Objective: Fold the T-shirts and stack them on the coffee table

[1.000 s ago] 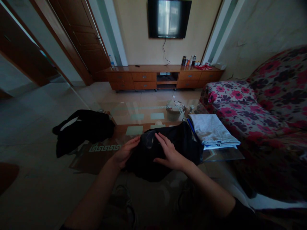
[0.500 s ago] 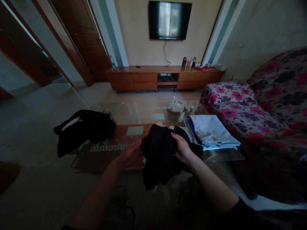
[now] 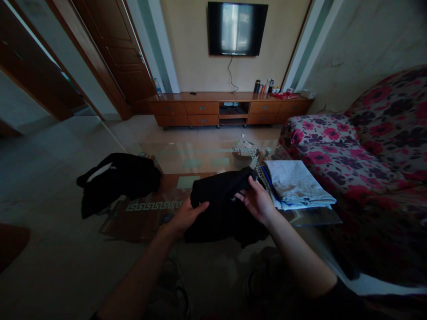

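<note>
Saw a black flat-screen television [image 3: 237, 29] on the cream wall [image 3: 193, 44], with a thin dark cord [image 3: 230, 74] dangling below. Saw beneath it a long, low brown wooden cabinet [image 3: 202, 108], topped by a clear plastic bottle [image 3: 158, 87] and small upright bottles and cans [image 3: 263, 86]. Noted a pink-flowered fabric sofa [image 3: 318, 158] at right, a brown panelled wooden door [image 3: 120, 55] at left.

Light is dim, with pale glare on the television [image 3: 238, 29].
</note>
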Tool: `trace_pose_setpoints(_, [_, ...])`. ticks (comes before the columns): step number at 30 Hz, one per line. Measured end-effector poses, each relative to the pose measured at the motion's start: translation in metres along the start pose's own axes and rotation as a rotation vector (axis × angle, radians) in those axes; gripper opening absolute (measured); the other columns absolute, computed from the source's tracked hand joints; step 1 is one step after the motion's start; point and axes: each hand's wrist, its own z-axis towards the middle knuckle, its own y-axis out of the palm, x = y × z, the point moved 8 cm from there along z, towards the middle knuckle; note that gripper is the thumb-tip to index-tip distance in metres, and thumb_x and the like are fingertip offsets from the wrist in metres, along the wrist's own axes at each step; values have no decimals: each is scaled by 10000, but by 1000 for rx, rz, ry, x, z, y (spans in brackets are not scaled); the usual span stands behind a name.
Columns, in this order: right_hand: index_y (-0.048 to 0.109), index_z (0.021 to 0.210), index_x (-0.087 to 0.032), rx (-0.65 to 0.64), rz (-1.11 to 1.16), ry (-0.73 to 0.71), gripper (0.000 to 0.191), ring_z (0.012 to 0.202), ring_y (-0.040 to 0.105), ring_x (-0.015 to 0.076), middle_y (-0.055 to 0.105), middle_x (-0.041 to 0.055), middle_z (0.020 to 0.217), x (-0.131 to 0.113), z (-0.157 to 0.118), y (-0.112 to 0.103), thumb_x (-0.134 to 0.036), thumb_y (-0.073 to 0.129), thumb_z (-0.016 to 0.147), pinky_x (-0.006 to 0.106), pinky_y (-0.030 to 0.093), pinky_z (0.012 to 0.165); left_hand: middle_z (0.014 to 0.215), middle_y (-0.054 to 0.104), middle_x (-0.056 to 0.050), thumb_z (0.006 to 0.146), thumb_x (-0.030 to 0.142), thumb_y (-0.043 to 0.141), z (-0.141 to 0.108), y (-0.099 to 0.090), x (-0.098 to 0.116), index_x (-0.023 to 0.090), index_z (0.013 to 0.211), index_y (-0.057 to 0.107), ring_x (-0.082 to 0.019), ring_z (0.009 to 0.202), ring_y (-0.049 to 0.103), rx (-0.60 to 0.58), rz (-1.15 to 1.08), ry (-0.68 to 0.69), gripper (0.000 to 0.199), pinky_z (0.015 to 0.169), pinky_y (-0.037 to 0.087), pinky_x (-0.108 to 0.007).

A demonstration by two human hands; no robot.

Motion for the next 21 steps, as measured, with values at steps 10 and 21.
trace_pose_setpoints(10, [569, 1322, -232, 76, -1158, -671, 461, 1176, 579, 276, 599, 113, 1279, -56, -21, 3, -213, 612, 863, 506, 479, 1048, 1364, 663, -118, 885, 499, 654, -14, 19, 8, 190, 1376, 581, -315, 1250, 613, -277, 379, 101, 585, 1102, 454, -503])
trace_pose_setpoints(21, [454, 1513, -290, -843, -1275, -192, 870, 1131, 623, 225, 631, 53, 1304, 3, -64, 54, -12, 608, 703, 393, 525, 975, 1175, 708, -97, 732, 207, 690, -54, 63, 30, 200, 1188, 634, -285, 1062, 675, -766, 793, 259, 460, 984, 520, -415])
